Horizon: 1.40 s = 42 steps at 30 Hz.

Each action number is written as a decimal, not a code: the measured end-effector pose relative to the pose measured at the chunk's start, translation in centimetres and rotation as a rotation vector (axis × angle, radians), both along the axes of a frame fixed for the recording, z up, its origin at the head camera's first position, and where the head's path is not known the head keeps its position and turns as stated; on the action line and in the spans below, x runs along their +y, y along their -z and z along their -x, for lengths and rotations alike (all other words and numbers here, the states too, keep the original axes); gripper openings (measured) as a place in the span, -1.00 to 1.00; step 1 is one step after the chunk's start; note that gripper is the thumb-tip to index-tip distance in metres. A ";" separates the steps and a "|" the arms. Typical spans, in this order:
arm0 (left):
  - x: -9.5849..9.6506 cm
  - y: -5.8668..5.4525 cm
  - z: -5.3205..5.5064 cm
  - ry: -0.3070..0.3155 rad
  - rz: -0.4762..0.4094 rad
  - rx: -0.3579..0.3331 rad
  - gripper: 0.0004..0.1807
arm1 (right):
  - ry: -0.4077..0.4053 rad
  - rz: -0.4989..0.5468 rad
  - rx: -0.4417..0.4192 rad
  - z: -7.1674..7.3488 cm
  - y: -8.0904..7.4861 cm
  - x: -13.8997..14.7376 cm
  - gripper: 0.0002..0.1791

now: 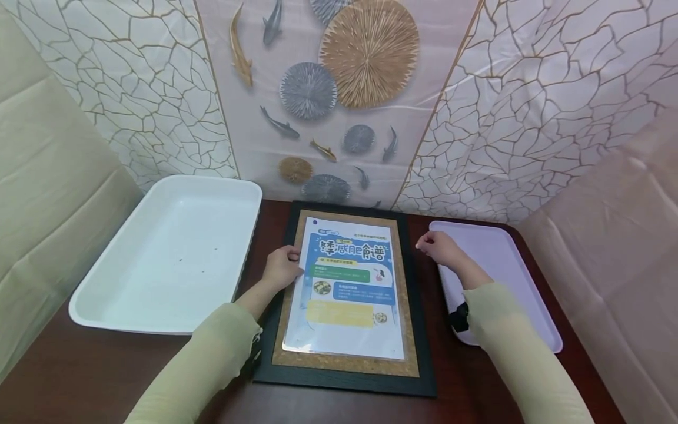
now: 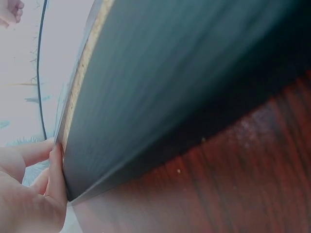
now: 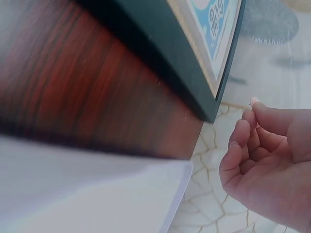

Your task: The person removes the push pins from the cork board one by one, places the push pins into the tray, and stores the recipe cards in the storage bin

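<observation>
A laminated poster sheet (image 1: 352, 347) lies on a cork board (image 1: 344, 364) with a black frame. Printed with blue, green and yellow panels, it has a small dark pushpin (image 1: 315, 222) at its upper left corner. My left hand (image 1: 282, 268) pinches the sheet's left edge, thumb and fingers meeting there in the left wrist view. Beyond the board's right side, my right hand (image 1: 439, 247) is raised near the lilac tray, its thumb and forefinger pinched together. A tiny thin pin (image 3: 250, 103) shows at those fingertips; most of it is hidden by them.
On the left stands a large white tray (image 1: 175, 253) with a few tiny dark specks in it. The lilac tray (image 1: 508, 277) lies at the right, a black object (image 1: 458, 318) over its left edge by the right sleeve. Patterned cloth (image 1: 365, 165) hangs behind the dark wooden table (image 1: 296, 406).
</observation>
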<state>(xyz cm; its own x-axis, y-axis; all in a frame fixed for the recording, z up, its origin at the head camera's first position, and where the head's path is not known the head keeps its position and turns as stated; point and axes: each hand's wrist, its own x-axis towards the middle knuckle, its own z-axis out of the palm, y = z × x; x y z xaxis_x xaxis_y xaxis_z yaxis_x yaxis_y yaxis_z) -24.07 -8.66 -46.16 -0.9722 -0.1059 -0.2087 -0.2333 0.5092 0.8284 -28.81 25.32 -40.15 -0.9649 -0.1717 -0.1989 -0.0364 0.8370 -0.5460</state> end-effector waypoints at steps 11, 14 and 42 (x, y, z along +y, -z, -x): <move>-0.1 -0.1 0.0 -0.001 0.008 0.003 -0.54 | 0.012 0.008 0.003 -1.6 -0.4 3.7 -0.72; -0.1 -0.2 -0.1 -0.003 0.004 -0.001 -0.54 | 0.031 0.011 -0.005 -2.1 -0.2 4.8 -0.72; 0.1 -0.3 -0.5 0.007 -0.001 0.008 -0.52 | 0.213 -0.071 -0.152 -4.8 2.8 10.8 -0.78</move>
<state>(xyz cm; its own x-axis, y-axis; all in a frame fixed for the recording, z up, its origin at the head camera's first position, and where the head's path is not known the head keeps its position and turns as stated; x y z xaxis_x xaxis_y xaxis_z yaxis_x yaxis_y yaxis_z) -23.60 -8.60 -45.81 -0.9747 -0.0986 -0.2007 -0.2227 0.5101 0.8308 -24.00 36.14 -42.95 -0.9360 0.0516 -0.3483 0.2223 0.8536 -0.4711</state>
